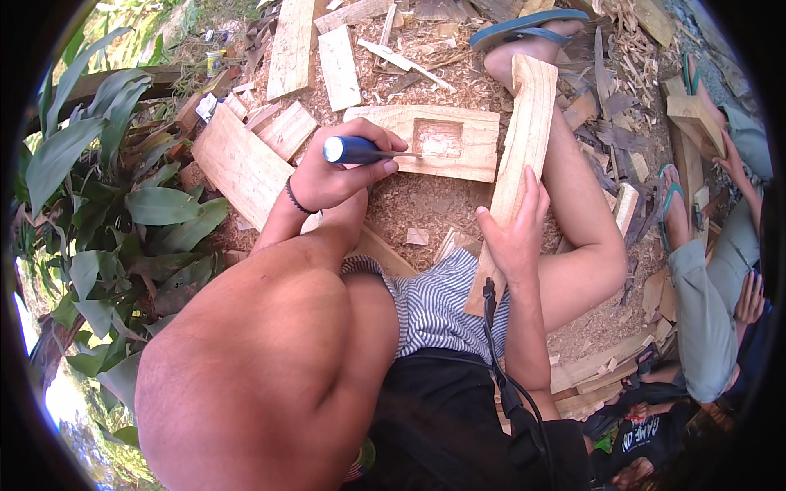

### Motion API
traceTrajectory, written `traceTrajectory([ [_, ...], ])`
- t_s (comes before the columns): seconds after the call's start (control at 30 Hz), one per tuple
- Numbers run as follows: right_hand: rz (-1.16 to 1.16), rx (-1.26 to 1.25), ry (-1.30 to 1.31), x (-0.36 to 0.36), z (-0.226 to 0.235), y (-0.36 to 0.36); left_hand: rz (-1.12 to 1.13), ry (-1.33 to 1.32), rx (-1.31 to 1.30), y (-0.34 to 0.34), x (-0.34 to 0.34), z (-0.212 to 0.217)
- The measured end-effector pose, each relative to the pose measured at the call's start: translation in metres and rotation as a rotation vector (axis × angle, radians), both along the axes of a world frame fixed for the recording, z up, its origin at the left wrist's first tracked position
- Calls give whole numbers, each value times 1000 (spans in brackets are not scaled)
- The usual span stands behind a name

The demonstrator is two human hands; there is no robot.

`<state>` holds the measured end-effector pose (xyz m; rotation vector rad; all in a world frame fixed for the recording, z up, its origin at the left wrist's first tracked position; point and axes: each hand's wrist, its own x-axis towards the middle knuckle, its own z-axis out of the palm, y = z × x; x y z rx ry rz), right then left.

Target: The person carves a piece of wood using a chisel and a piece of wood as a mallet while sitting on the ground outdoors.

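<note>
My left hand (337, 182) is closed round the blue handle of a chisel (354, 150). Its thin metal shaft points right, and the tip meets a pale wooden block (479, 146) near the lower left edge of a rectangular recess (438, 137) cut in the block's face. My right hand (518, 225) grips a long, shaped wooden piece (524, 135) with a curved upper end. This piece slants from my lap up past the block's right end. The undersides of my right fingers are partly hidden.
Wood shavings and offcuts (340, 67) cover the ground around the block. A wide board (241, 164) lies at left beside leafy plants (160, 204). A black cable (499, 360) hangs near my right forearm. Another person's hand (731, 159) touches a wooden block (696, 123) at far right.
</note>
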<state>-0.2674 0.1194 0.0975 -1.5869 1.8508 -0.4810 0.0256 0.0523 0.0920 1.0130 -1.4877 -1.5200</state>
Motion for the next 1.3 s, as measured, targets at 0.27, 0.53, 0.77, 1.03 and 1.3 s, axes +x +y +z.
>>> traceTrajectory([
  [0.27,2,12,-4,0,0,0,-8,-8,-16,0,-1,0],
  [0.53,-21,226,101,3,20,-9,-44,-32,-89,-10,-9,-3],
  [0.77,-105,225,-597,-20,35,-5,-154,-153,-207,-25,-17,5],
  [1.03,242,0,-357,-17,106,-15,-63,-125,-224,-20,-12,22],
  [1.3,102,31,-521,0,101,-18,-82,-126,-129,-14,-10,16],
])
